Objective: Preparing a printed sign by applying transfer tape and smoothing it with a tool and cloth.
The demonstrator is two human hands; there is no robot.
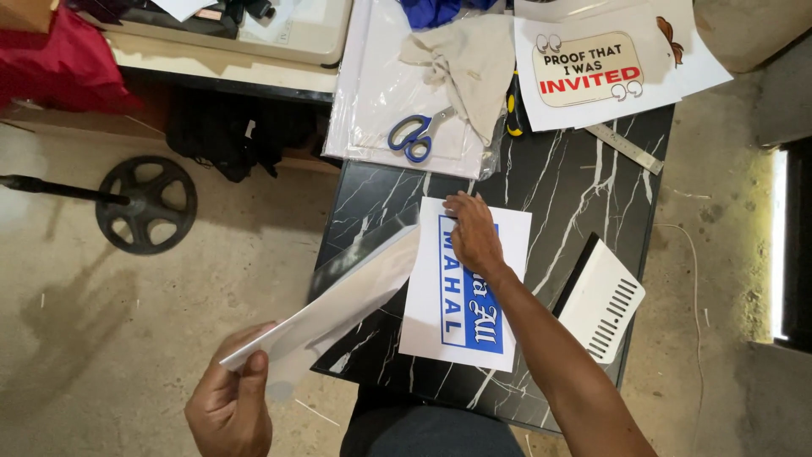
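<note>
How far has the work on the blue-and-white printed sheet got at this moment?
Done: the printed sheet lies flat on the black marble table. In hand: the right hand presses its top edge while the left hand holds a white backing sheet peeled aside. Left: the scissors and metal ruler lie untouched.

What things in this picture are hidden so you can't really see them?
Head view only:
- The blue sign sheet: its middle is covered by the right hand.
- The white backing sheet: its near corner is hidden by the left hand.
- The scissors: blade tips tucked under the beige cloth.
- The red fabric: cut off by the left edge.
</note>
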